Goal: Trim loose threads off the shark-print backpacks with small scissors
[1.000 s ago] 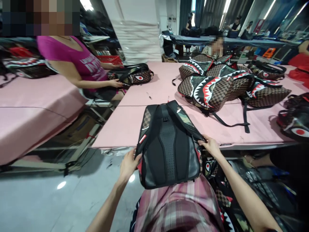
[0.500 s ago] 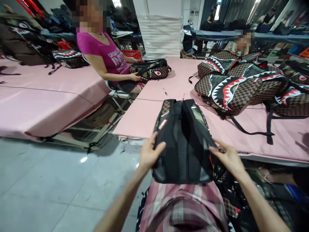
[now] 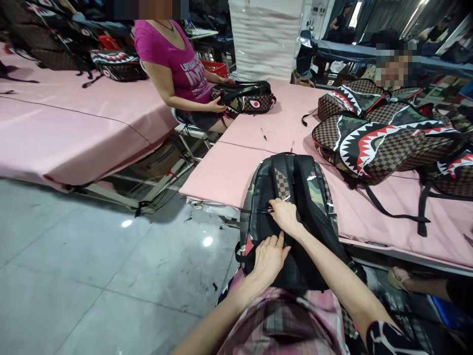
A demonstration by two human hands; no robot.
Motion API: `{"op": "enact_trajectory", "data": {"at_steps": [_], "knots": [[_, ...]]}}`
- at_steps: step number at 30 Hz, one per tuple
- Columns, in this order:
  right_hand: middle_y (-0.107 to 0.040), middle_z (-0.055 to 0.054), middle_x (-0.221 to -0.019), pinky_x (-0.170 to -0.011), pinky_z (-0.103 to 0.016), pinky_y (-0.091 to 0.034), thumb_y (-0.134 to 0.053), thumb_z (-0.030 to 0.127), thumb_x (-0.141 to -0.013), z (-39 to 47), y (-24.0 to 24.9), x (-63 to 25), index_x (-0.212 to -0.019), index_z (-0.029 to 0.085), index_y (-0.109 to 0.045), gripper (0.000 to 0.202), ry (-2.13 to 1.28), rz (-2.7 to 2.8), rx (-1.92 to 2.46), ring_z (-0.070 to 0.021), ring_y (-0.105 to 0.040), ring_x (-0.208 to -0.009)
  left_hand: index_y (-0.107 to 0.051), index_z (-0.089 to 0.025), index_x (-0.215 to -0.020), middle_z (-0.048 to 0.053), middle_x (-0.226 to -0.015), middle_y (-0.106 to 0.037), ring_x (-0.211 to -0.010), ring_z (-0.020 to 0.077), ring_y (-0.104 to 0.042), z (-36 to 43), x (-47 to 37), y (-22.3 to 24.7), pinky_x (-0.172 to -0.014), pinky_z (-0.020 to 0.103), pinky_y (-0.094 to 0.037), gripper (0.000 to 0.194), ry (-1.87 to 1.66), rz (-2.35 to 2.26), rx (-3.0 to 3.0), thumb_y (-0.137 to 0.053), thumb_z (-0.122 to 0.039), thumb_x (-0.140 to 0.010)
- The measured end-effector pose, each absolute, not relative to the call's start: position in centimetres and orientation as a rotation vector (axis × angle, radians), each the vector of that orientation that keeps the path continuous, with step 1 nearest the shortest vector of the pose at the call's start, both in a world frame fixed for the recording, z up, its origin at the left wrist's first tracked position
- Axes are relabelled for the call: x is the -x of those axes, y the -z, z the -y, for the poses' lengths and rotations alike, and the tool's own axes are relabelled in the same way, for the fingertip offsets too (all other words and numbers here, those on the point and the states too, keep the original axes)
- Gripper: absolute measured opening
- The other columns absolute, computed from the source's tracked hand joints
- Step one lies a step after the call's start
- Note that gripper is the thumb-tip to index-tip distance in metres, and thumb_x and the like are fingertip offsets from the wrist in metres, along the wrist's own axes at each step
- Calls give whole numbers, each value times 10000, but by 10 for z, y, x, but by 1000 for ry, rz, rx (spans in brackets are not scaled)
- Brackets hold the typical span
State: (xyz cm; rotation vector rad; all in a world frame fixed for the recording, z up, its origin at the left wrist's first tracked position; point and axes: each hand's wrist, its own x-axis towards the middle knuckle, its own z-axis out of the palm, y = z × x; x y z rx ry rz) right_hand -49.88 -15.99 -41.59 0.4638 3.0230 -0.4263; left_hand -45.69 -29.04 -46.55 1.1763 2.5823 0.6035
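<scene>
A black backpack (image 3: pixel 314 266) with checkered and camouflage patches stands tilted between my lap and the pink table's edge, its back panel and shoulder straps towards me. My left hand (image 3: pixel 269 256) lies on the lower left of the back panel, fingers stretched over it and thumb apart. Just above, my right hand (image 3: pixel 286 216) reaches across to the left strap. Its fingers are closed on a thin dark thing with a shiny glint, too small to make out. A red triangular patch (image 3: pixel 249 244) shows at the bag's left side.
Shark-mouth backpacks (image 3: pixel 384 143) are piled on the pink table (image 3: pixel 221 167) at the right. Two pens (image 3: pixel 263 134) lie beyond my bag. Across the table, a person in a magenta shirt (image 3: pixel 166 54) handles another backpack (image 3: pixel 254 98). Tiled floor (image 3: pixel 92 256) is at left.
Both hands have left the backpack's side edges and come together over its left strap area. More of the backpack shows, with its straps now spread differently. The view has shifted slightly.
</scene>
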Motion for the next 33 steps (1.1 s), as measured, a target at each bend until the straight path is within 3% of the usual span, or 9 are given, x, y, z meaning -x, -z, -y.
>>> {"op": "enact_trajectory", "data": {"at_steps": [4, 7, 11, 17, 26, 33], "knots": [[-646, -65, -1054, -704, -286, -443, -537, 436, -817, 159, 438, 508, -1197, 206, -468, 450, 403, -3053, -482, -212, -609, -947, -673, -236, -935, 47, -922, -650, -897, 209, -549, 320, 499, 477, -820, 368, -386, 226, -996, -2697, -1074, -470, -310, -868], [-659, -47, -987, -695, -269, -431, -505, 420, -840, 156, 439, 503, -1115, 201, -498, 352, 455, -3081, -447, -189, -610, -916, -646, -217, -1008, 55, -962, -640, -922, 208, -538, 327, 547, 485, -798, 345, -389, 223, -1141, -2774, -761, -494, -268, -852], [-661, -23, -946, -673, -251, -413, -507, 334, -849, 158, 434, 501, -1001, 213, -550, 199, 430, -3090, -509, -165, -607, -877, -656, -256, -1001, 43, -955, -629, -955, 238, -515, 311, 583, 490, -784, 364, -362, 224, -1038, -2731, -820, -573, -318, -803], [-658, -39, -948, -699, -254, -396, -497, 316, -862, 164, 428, 502, -973, 219, -602, 181, 229, -3084, -427, -167, -589, -903, -667, -227, -796, 38, -902, -612, -914, 239, -490, 301, 580, 495, -764, 368, -333, 117, -1006, -2769, -877, -559, -269, -800], [-636, -73, -871, -682, -286, -376, -457, 286, -880, 178, 419, 504, -892, 183, -617, 191, -100, -3064, -186, -196, -569, -842, -613, -185, -739, 57, -918, -589, -940, 234, -477, 298, 577, 501, -770, 362, -341, 155, -1167, -2735, -714, -478, -210, -812], [-632, -117, -887, -717, -320, -369, -383, 209, -890, 184, 417, 508, -894, 152, -618, 241, -110, -3038, -95, -217, -549, -845, -620, -180, -748, 69, -913, -600, -924, 235, -493, 297, 574, 502, -787, 383, -345, 175, -1217, -2721, -663, -454, -192, -800]]}}
